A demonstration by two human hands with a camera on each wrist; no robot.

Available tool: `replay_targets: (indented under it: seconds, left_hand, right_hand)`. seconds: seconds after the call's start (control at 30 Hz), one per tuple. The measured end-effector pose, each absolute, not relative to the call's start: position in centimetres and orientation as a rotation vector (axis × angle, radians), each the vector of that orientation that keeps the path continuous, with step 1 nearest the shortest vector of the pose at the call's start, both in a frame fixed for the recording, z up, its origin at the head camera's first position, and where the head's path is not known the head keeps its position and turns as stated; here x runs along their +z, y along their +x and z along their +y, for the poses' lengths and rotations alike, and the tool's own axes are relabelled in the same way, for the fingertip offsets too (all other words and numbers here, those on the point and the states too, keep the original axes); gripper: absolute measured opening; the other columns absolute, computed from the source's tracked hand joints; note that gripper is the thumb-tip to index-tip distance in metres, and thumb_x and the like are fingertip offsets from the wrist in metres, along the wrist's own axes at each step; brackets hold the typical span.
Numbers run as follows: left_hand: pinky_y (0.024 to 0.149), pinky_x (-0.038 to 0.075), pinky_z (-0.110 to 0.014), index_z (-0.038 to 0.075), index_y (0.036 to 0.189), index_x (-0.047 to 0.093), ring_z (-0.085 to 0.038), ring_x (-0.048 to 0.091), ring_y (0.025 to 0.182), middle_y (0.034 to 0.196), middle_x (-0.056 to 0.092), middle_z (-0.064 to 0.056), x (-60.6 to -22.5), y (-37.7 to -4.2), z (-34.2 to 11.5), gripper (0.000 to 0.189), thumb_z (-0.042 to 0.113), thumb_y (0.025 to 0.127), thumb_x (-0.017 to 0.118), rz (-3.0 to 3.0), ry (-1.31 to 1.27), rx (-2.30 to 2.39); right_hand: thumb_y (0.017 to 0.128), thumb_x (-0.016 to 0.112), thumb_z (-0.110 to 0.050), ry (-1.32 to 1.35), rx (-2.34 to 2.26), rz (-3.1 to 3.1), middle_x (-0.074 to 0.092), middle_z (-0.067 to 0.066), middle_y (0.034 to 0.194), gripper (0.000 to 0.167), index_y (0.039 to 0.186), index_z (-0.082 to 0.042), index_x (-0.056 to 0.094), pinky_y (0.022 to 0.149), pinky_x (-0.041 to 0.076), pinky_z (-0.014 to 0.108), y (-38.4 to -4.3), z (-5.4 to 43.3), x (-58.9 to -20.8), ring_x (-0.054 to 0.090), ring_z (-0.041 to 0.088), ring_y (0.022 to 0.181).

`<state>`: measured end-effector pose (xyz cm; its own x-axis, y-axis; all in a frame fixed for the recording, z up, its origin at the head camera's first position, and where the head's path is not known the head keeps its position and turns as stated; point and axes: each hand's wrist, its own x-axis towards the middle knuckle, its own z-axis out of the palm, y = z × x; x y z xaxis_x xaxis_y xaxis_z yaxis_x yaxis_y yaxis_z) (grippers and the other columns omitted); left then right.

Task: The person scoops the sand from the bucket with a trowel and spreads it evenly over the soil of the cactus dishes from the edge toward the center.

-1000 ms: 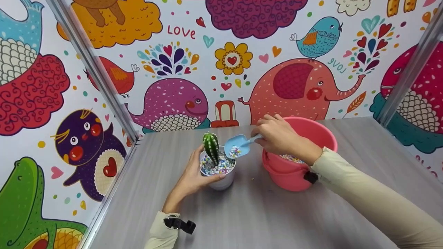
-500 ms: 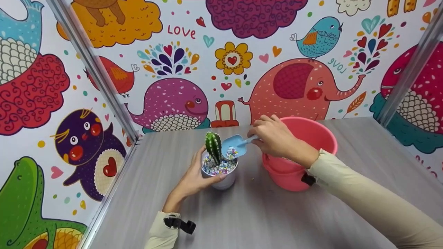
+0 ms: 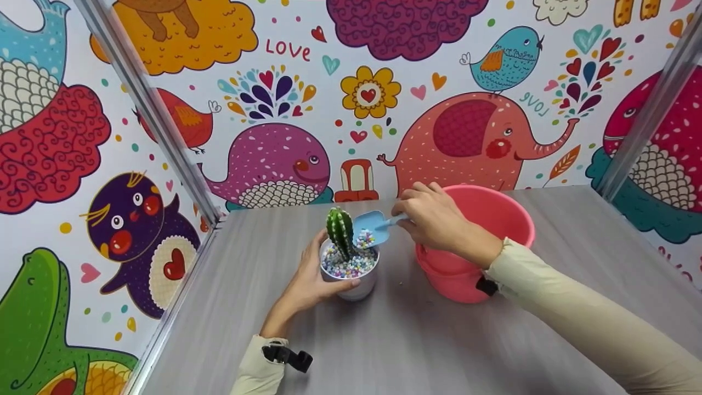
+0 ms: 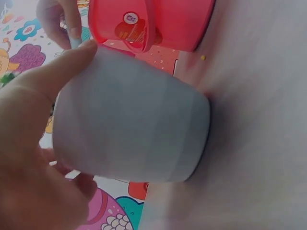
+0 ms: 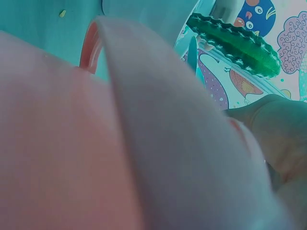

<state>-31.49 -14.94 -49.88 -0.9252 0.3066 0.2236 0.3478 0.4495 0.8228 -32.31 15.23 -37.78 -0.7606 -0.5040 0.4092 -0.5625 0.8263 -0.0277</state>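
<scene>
Grips a white pot (image 4: 129, 115) with the left hand (image 3: 308, 278), with the thumb laid along the near side just below the rim and the other fingers round the far left side. Appears to rest the pot on the grey table surface (image 3: 417, 340), closer to the far left corner than to the far right one and well in from the left edge. Has a small green cactus (image 3: 340, 233) rising out of the pot, leaning slightly towards the left edge of the surface, with pastel beads (image 3: 351, 269) packed around its foot.

Pinches the handle of a light blue scoop (image 3: 373, 219) with the right hand (image 3: 430, 215), with the fingers bent in over it, beside the left rim of a pink bucket (image 3: 458, 280). Holds the scoop's blade over the right part of the pot, next to the cactus, with a small heap of colourful beads in it; cannot tell touching from a narrow gap between blade and cactus.

Has the bucket to the right of the pot, apart from it, close to the far edge of the surface. Shows a tiny yellow speck (image 4: 203, 57) on the surface between pot and bucket.

Wears pale sleeves (image 3: 570, 307) on both arms, with a black strap (image 3: 288, 356) at the left wrist. Meets printed wall panels (image 3: 428, 120) at the far and left edges, with a coral elephant (image 3: 455, 142) and a purple whale (image 3: 279, 159) among the drawings
</scene>
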Motion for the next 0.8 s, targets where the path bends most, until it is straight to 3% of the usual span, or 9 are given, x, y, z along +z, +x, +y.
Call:
replay_targets:
  seconds: [0.13,0.33,0.53,0.8]
  left_hand:
    - [0.131,0.021,-0.072,0.025,0.174,0.017,-0.040,0.024,0.165,0.180,0.022,-0.012,-50.0,-31.5,-15.2,0.128,0.045,0.076,0.098,-2.625,-0.632,-1.598]
    - [0.130,0.029,-0.067,0.018,0.172,0.019,-0.044,0.031,0.159,0.172,0.023,-0.016,-50.2,-31.3,-14.2,0.132,0.051,0.072,0.099,-2.642,-0.580,-1.516]
    - [0.129,0.033,-0.063,0.018,0.170,0.024,-0.040,0.036,0.157,0.168,0.032,-0.014,-50.1,-31.3,-14.0,0.130,0.051,0.070,0.101,-2.603,-0.535,-1.515]
    - [0.132,0.027,-0.064,0.022,0.171,0.025,-0.035,0.034,0.161,0.176,0.033,-0.011,-50.2,-31.7,-15.0,0.128,0.044,0.071,0.102,-2.580,-0.573,-1.631]
  right_hand:
    - [0.089,0.090,-0.016,0.787,0.203,-2.614,0.080,0.006,0.105,0.020,0.109,-0.014,0.086,0.078,0.040,0.038,-32.3,15.1,-37.8,0.060,0.027,0.098]
    - [0.090,0.089,-0.015,0.784,0.179,-2.597,0.080,0.006,0.105,0.019,0.108,-0.014,0.086,0.077,0.040,0.039,-32.3,15.0,-38.0,0.059,0.027,0.096]
    - [0.090,0.090,-0.016,0.783,0.162,-2.576,0.080,0.006,0.104,0.018,0.108,-0.014,0.086,0.078,0.041,0.039,-32.3,14.9,-38.1,0.059,0.027,0.096]
    - [0.090,0.089,-0.013,0.781,0.137,-2.545,0.080,0.006,0.102,0.017,0.107,-0.014,0.086,0.077,0.041,0.040,-32.2,14.8,-38.3,0.060,0.028,0.096]
